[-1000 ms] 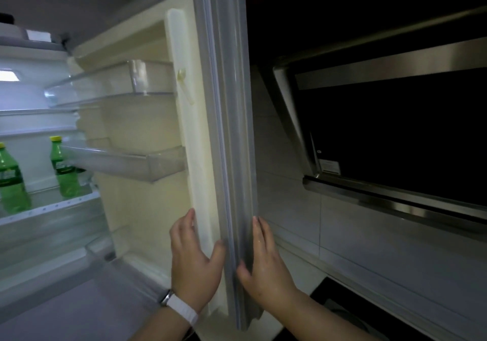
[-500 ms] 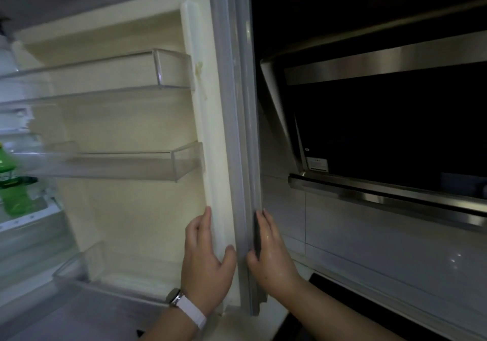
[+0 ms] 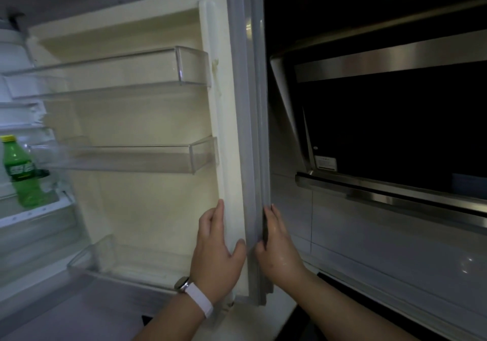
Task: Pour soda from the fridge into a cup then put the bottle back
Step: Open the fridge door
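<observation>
The fridge door [image 3: 152, 203] stands open, its cream inner side facing me. My left hand [image 3: 216, 256], with a white watch band [image 3: 199, 299] on the wrist, lies flat on the door's inner liner near its free edge, fingers straight and thumb on the grey gasket. My right hand [image 3: 276, 245] rests along the door's outer edge with fingers pointing up. A green soda bottle [image 3: 22, 172] with a yellow cap stands on a fridge shelf at far left. No cup is in view.
Three clear door bins [image 3: 126, 77] [image 3: 131, 158] [image 3: 105, 256] hold nothing. To the right of the door hangs a dark range hood [image 3: 395, 119] with steel trim, over a grey tiled wall [image 3: 369, 240]. A dark surface lies at the lower right.
The door's inner side now faces me more squarely and fills more of the view. The fridge interior slid left, leaving one bottle visible. Both hands stayed on the door edge.
</observation>
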Motion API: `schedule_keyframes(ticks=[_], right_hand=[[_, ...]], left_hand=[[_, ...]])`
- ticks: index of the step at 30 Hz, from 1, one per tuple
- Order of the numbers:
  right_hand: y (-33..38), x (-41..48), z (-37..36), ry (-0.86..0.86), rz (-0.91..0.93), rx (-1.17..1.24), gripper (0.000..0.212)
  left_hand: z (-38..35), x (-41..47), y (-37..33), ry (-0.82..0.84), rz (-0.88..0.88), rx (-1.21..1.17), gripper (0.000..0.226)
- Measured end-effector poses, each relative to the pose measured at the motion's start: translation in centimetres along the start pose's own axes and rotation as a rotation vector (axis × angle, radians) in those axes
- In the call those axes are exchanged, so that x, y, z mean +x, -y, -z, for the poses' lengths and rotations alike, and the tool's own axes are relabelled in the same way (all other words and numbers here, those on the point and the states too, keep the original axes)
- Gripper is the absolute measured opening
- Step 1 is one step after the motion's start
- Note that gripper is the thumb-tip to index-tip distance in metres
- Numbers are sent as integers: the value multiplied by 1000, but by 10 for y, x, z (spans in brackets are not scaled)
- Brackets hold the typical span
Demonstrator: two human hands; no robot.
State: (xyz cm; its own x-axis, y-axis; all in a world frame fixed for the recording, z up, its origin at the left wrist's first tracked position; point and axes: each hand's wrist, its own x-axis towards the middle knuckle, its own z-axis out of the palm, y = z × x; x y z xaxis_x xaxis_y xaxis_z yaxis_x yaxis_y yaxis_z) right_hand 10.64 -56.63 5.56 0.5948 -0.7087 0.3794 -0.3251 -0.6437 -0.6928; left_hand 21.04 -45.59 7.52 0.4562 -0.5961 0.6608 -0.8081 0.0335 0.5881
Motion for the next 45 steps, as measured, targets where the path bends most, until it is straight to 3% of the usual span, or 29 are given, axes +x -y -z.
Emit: schedule_keyframes(ticks=[5, 9, 14, 19, 24, 28, 34, 38, 42, 45], right_hand=[[-1, -5, 8, 14, 59, 24, 76], [4, -15, 19, 6, 102, 3, 71], [23, -30, 34, -37, 303, -39, 44], [51, -44, 20, 104, 499, -163, 37], [76, -60, -21, 353, 620, -255, 33], [97, -73, -54, 508, 650, -262, 26], [129, -67, -100, 626, 697, -333, 30], [162, -55, -134, 665, 705, -341, 29], [191, -46, -172, 689, 727, -375, 30], [211, -37, -202, 707, 722, -401, 31]], left_hand=[[10, -5, -5, 33, 7, 33, 80], [26, -18, -3, -7, -1, 48, 60], [56, -42, 5, -17, 38, 163, 52], [98, -77, 12, 76, 145, 385, 55], [156, -123, 26, 197, 294, 675, 65], [204, -157, 40, 174, 371, 775, 62], [259, -177, 72, 157, 466, 851, 64], [290, -180, 103, 185, 502, 888, 48], [324, -179, 143, 180, 541, 902, 67], [348, -171, 168, 267, 561, 940, 53]])
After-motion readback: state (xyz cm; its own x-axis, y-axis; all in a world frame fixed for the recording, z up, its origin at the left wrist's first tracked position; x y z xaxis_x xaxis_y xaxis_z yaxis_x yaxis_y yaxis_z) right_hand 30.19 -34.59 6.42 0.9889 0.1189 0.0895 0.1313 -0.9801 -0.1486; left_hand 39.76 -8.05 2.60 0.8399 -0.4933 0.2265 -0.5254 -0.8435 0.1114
